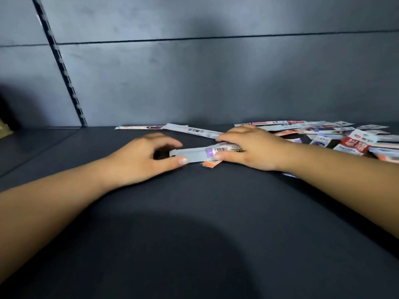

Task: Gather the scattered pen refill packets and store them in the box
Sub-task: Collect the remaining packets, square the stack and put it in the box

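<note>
Both forearms reach over the dark shelf (194,223). The left hand (138,158) and right hand (252,147) each pinch an end of a small bundle of refill packets (194,153); its purple label's print is unreadable. Beyond, two long packets (190,129) lie apart, with a loose pile (336,134) at right, too jumbled to count.

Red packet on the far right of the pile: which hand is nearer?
Right. The right hand sits just left of the red packet; the left hand is farther left, beyond the right hand.

A shop: dark display shelf (194,212), slotted upright rail (64,74), packaged refills (323,134).
</note>
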The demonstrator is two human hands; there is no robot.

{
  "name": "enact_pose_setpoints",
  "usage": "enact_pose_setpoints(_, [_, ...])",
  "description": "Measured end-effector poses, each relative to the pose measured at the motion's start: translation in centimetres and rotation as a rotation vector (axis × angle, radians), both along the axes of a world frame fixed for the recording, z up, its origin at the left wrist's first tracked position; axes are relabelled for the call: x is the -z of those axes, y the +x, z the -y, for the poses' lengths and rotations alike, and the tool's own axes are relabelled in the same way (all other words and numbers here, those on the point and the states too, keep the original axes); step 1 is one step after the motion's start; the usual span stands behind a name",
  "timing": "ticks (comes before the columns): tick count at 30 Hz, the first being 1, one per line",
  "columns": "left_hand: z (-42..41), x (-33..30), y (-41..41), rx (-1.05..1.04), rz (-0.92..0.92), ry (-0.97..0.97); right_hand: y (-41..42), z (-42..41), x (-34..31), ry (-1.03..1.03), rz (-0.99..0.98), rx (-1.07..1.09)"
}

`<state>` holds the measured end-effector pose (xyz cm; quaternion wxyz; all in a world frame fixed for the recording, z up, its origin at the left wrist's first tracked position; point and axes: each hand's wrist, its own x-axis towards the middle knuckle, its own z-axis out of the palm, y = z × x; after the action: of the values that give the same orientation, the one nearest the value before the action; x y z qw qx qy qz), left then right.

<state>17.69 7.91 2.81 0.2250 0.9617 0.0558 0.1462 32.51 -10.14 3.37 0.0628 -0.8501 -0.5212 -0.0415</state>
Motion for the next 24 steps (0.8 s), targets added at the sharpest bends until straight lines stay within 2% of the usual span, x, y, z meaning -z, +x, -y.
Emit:
enact_pose_setpoints(2, [0.5,-0.1,0.7,0.048,0.060,0.091,-0.6,-0.2,0.1,0.099,-0.051,-0.031])
enact_pose_setpoints(4, [0.1,-0.9,1.5,0.067,0.133,0.120,-1.0,0.1,-0.8,0.236,-0.190,-0.045])
enact_pose_setpoints(6, [-1.7,-1.9,2.5,0.012,0.097,0.118,-0.7,1.7,-2.6,0.264,-0.263,0.007])
enact_pose_setpoints(10, [-6.6,-1.1,3.6,-0.167,-0.197,0.104,0.9,8.2,-4.2,-0.128,-0.158,0.303])
enact_pose_setpoints(13, [-6.6,-0.1,4.1,-0.113,-0.242,-0.034,1.0,10.5,-1.8,-0.231,-0.245,0.450])
enact_pose_setpoints(15, [-4.5,-0.2,4.6,-0.052,-0.241,-0.103,0.8,9.4,-1.0,-0.174,-0.276,0.462])
enact_pose_setpoints(21, [-0.2,-1.0,6.0,0.087,-0.210,-0.071,-0.4,1.2,0.0,0.055,-0.185,0.431])
enact_pose_setpoints(24, [-1.1,-2.1,5.2,0.080,-0.200,0.088,-0.3,3.8,-1.4,0.181,-0.036,0.401])
